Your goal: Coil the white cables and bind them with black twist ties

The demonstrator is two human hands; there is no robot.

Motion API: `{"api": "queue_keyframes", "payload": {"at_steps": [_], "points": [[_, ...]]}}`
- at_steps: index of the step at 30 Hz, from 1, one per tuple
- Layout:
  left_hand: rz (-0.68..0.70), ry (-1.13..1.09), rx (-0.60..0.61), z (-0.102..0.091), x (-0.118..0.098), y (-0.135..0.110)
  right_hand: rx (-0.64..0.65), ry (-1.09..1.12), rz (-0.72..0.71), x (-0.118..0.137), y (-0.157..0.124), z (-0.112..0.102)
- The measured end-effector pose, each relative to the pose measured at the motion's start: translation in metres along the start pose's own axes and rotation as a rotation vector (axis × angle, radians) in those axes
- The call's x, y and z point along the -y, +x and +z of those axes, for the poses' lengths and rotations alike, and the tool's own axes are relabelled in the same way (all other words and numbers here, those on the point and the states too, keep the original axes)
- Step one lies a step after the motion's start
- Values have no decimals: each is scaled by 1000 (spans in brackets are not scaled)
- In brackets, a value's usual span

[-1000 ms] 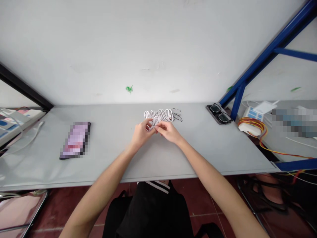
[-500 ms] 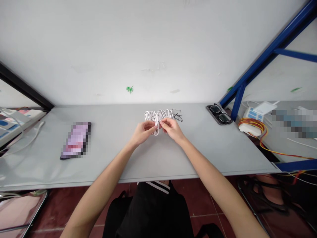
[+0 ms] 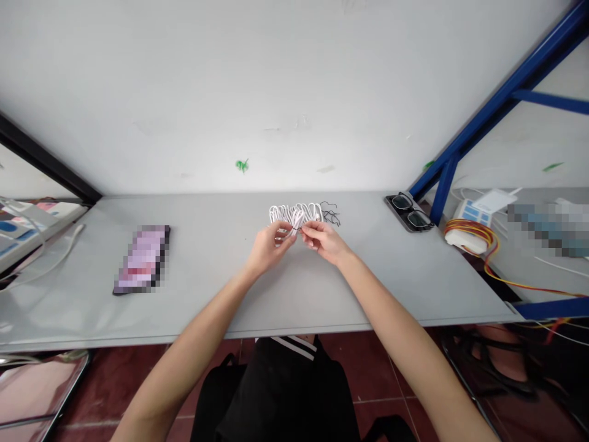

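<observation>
A coiled white cable (image 3: 298, 218) is held above the grey table, with a thin black twist tie (image 3: 296, 228) around its middle. My left hand (image 3: 272, 242) is closed on the cable from the left. From the right, my right hand (image 3: 322, 238) pinches the end of the black tie between thumb and fingers. Just behind, several more white cable coils (image 3: 281, 213) lie in a row on the table. A small heap of loose black twist ties (image 3: 330, 213) sits at their right end.
A phone with a blurred purple screen (image 3: 142, 258) lies on the table (image 3: 202, 245) to the left. Glasses (image 3: 409, 210) rest on a dark tray at the right. Beyond the blue frame post (image 3: 445, 184) are a white device and red-yellow wires (image 3: 469, 228).
The held coil has turned from roughly upright to tilted, its lower loop now hidden by my left hand. My right hand has drawn slightly right with the tie's end.
</observation>
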State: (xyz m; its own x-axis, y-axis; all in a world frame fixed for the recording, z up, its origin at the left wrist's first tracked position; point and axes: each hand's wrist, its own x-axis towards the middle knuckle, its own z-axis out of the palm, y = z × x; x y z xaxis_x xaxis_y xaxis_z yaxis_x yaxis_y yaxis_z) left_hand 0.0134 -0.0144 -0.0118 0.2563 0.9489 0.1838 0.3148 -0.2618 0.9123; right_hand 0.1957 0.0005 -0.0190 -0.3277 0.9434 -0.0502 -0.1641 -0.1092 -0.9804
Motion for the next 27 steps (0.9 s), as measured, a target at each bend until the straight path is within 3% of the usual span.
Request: {"api": "queue_keyframes", "payload": {"at_steps": [6,8,11,17,20,23,27], "points": [[-258,-386,167,-6,-4,2,-180,-646,-472,2,-6,7],[-279,-413,159,-9,-3,2,-227,-730,-528,1,-7,9],[-185,-334,75,-11,0,3,-209,-603,-410,-1,-5,10],[60,-60,32,-7,0,2,74,80,114,0,1,3],[194,119,-12,-6,-3,0,164,256,297,4,1,-3],[239,210,-22,-5,-4,-2,208,281,334,7,-1,-7],[154,185,-33,-3,-3,-1,121,137,177,4,-1,-7]]}}
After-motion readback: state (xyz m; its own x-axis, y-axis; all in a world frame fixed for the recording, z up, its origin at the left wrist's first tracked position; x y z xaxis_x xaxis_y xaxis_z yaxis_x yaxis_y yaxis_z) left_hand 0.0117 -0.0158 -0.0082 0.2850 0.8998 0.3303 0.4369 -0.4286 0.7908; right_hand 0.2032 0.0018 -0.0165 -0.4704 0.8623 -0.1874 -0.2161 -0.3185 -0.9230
